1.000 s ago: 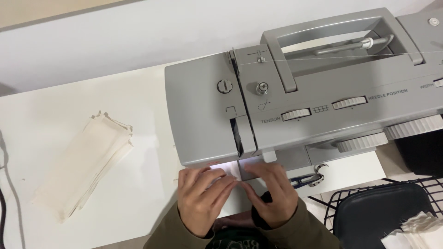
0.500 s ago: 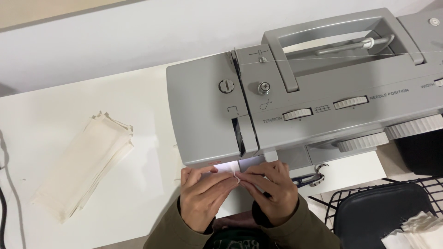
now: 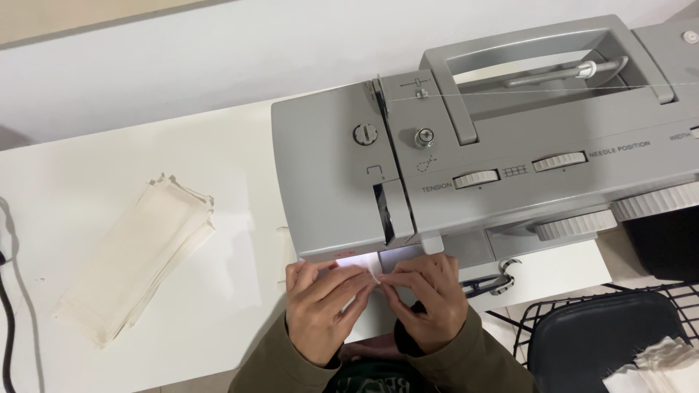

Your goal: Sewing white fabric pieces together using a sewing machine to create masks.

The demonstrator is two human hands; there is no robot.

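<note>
A grey sewing machine [image 3: 480,153] stands on a white table [image 3: 95,153]. Both hands meet under its head, in the lit patch by the needle. My left hand [image 3: 320,309] and my right hand [image 3: 429,298] pinch a small piece of white cloth [image 3: 375,276] between their fingertips. The fingertips touch each other at the cloth. The needle itself is hidden by the machine head. A thin thread [image 3: 524,91] runs across the top of the machine.
A stack of cream cloth strips [image 3: 138,255] lies on the table to the left. Small snips [image 3: 488,284] lie right of my right hand. A black wire basket [image 3: 604,335] with white cloth pieces [image 3: 655,364] sits lower right. A black cable [image 3: 7,320] runs along the left edge.
The hands have drawn closer together, from flat on the cloth to pinching it at the fingertips. The view has shifted slightly.
</note>
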